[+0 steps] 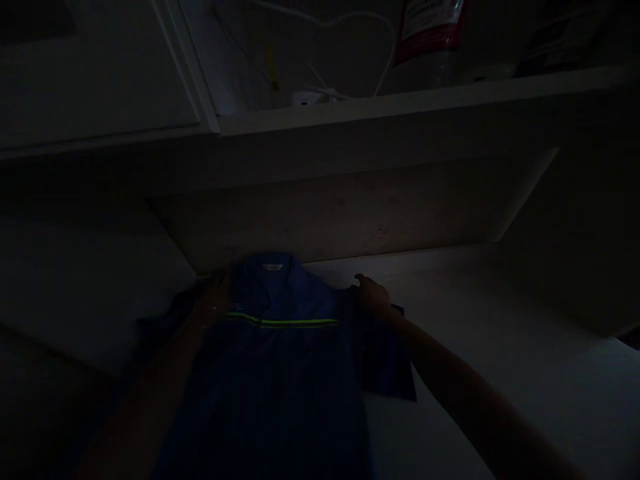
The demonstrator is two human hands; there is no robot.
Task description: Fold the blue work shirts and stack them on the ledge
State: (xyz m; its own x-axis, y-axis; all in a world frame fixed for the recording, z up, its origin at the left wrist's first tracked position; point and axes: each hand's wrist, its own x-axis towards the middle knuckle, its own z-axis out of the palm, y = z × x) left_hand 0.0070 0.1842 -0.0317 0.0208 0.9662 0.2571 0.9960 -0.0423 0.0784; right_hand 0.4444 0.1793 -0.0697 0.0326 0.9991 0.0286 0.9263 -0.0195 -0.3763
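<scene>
A blue short-sleeved work shirt (295, 373) lies front up, its collar towards the wall and a bright yellow-green stripe across the chest. A small white label shows inside the collar. My left hand (214, 301) is at the shirt's left shoulder, its fingers closed on the cloth, faint in the dark. At the opposite shoulder my right hand (371, 295) grips the fabric, with one digit sticking out past the edge. The right sleeve (387, 367) spreads out below that hand. The shirt's lower part runs out of view.
The shirt lies on a white surface (460, 320) against a patterned back panel (340, 213). Overhead juts a shelf (380, 107) with a white cable (345, 15) and a red-labelled package (431, 30). A cabinet door (100, 80) is at upper left. Light is very dim.
</scene>
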